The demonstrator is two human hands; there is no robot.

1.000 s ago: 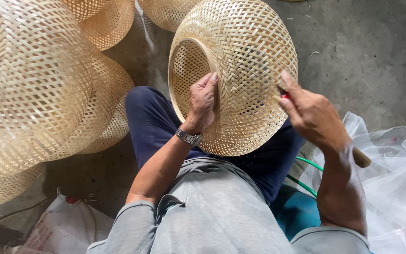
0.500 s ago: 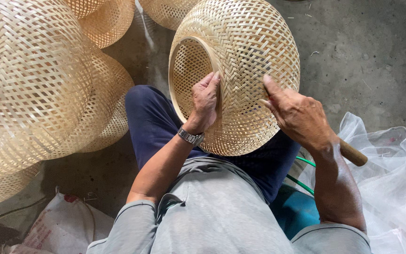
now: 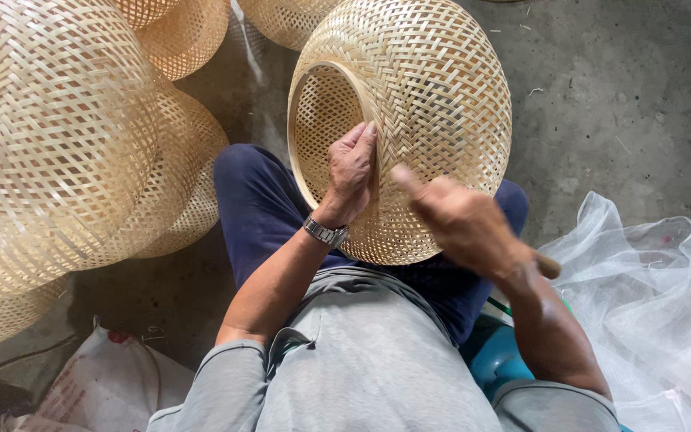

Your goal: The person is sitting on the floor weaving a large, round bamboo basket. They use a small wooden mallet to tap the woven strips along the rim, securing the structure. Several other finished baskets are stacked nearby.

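Grey concrete floor (image 3: pixel 625 104) carries stacked pale woven bamboo baskets (image 3: pixel 57 144) left, crumpled clear plastic sheeting (image 3: pixel 649 288) right.

Soft, even daylight, bright with no glare; faint shadows fall under the woven basket (image 3: pixel 409 120). The right hand (image 3: pixel 461 224) is motion-blurred, the left hand (image 3: pixel 351 172) sharp; edges bow slightly

Pile of woven bamboo shades (image 3: pixel 57 144) at my left, stacked against each other, two more (image 3: pixel 173 28) at top edge. Grey concrete floor (image 3: pixel 625 88) beyond my knees, few straw bits scattered on it. Clear mesh sack (image 3: pixel 649 288) crumpled at my right (see-through, whitish). White printed bag (image 3: pixel 105 388) lower left. Blue stool (image 3: pixel 497 364) under me.
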